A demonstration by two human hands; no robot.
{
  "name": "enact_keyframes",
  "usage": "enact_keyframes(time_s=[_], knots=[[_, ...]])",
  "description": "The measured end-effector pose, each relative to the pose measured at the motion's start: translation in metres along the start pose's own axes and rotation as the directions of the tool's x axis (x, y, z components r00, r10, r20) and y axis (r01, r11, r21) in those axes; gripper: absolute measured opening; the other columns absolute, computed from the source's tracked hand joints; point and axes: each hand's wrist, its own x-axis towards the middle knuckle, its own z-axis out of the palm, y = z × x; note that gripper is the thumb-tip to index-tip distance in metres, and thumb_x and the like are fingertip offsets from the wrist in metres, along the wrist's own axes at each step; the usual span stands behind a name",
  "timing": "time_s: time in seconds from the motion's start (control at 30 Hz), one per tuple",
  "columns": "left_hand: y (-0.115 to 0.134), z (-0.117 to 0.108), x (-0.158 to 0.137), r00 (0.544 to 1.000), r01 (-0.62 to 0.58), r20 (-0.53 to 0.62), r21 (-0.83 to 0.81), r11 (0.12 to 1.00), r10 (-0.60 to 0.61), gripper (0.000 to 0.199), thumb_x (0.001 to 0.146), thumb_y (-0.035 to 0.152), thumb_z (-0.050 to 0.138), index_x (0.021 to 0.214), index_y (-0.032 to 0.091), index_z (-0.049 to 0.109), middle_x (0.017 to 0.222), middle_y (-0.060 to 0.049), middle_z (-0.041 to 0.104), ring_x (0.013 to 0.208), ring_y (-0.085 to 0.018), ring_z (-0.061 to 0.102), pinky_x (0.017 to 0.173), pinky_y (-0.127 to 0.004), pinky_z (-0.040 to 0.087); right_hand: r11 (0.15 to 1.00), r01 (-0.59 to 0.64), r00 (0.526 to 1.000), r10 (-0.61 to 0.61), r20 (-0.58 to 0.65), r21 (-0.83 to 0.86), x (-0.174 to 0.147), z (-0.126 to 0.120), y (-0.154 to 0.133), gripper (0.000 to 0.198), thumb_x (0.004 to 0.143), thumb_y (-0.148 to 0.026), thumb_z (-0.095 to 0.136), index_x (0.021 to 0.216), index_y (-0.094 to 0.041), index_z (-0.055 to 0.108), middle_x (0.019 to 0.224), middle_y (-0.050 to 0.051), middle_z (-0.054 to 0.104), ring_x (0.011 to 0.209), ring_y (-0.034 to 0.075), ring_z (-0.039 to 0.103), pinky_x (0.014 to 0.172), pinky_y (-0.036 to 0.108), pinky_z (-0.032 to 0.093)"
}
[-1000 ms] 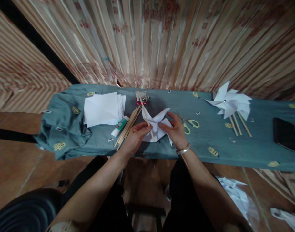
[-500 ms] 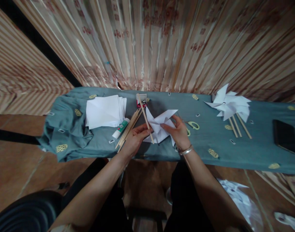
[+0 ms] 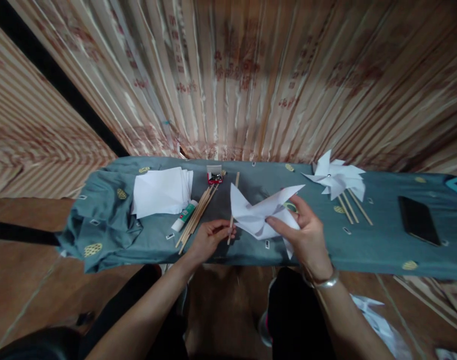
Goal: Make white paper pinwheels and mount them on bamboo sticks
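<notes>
My left hand (image 3: 212, 239) pinches a thin wooden stick (image 3: 234, 202) near its lower end, and the stick points away from me, nearly upright in the view. My right hand (image 3: 305, 231) is closed on a white paper pinwheel (image 3: 256, 217), thumb on top near its middle and fingers behind. The pinwheel's left blade lies close to the stick; whether they touch I cannot tell. Left of my left hand are a bundle of wooden sticks (image 3: 198, 215) and a green and white glue stick (image 3: 184, 216). Beyond them sits a small open red and white box (image 3: 214, 175) with shiny bits inside.
A stack of white paper (image 3: 161, 192) lies on the cloth-covered table (image 3: 247, 254) at left. Finished pinwheels on sticks (image 3: 339, 179) and a black phone (image 3: 419, 220) lie to the right. Green-handled scissors (image 3: 290, 206) are partly hidden behind the pinwheel. White pinwheels (image 3: 376, 317) are down by the floor.
My right hand has lifted the pinwheel and moved it right and nearer me. The stick in my left hand has turned from slanting across the pinwheel to almost upright beside it.
</notes>
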Motion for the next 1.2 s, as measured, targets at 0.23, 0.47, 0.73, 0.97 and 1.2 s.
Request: enact_keyframes(time_s=[0.23,0.47,0.73,0.97,1.2], knots=[[-0.001,-0.002,0.004,0.995,-0.051,-0.079,0.094,0.994,0.059,0.019,0.069,0.036,0.073,0.078,0.019,0.074,0.069,-0.002,0.072,0.064,-0.018,0.062,0.065,-0.027,0.051,0.977,0.115,0.988,-0.094,0.121,-0.181,-0.037,0.000,-0.026,0.067,0.069,-0.029,0.081,0.129,-0.022,0.052,0.069,-0.003,0.074,0.048,0.013,0.064,0.042,0.019,0.050],[0.014,0.018,-0.016,0.978,-0.164,0.161,0.215,0.963,0.131,0.014,0.075,0.033,0.070,0.068,0.023,0.076,0.066,-0.002,0.070,0.075,-0.021,0.065,0.078,-0.030,0.051,0.531,0.512,0.801,-0.580,0.150,-0.675,-0.045,-0.015,-0.023,0.061,0.082,-0.023,0.069,0.139,-0.025,0.046,0.083,0.000,0.077,0.065,0.017,0.073,0.058,0.025,0.061],[0.015,0.025,-0.022,0.972,-0.143,0.219,0.271,0.952,0.083,0.018,0.081,0.035,0.067,0.080,0.022,0.080,0.082,-0.006,0.073,0.077,-0.019,0.064,0.074,-0.027,0.050,0.185,0.598,0.619,-0.724,0.303,-0.779,-0.051,-0.026,-0.028,0.075,0.086,-0.016,0.065,0.151,-0.023,0.029,0.093,0.004,0.078,0.073,0.019,0.075,0.069,0.024,0.063],[0.018,0.027,-0.024,0.959,-0.197,0.259,0.313,0.929,0.116,0.019,0.083,0.032,0.065,0.084,0.022,0.081,0.085,-0.008,0.075,0.076,-0.019,0.065,0.074,-0.027,0.051,0.199,0.649,0.572,-0.764,0.298,-0.734,-0.044,-0.025,-0.026,0.073,0.087,-0.015,0.064,0.151,-0.027,0.029,0.094,0.003,0.078,0.083,0.022,0.075,0.075,0.032,0.064],[0.024,0.027,-0.026,0.953,-0.243,0.266,0.389,0.889,0.144,0.022,0.084,0.032,0.061,0.079,0.025,0.081,0.079,-0.006,0.075,0.077,-0.021,0.066,0.076,-0.030,0.052,0.214,0.688,0.559,-0.766,0.318,-0.694,-0.042,-0.028,-0.023,0.074,0.087,-0.018,0.064,0.151,-0.027,0.027,0.097,0.004,0.076,0.088,0.022,0.074,0.075,0.034,0.063]])
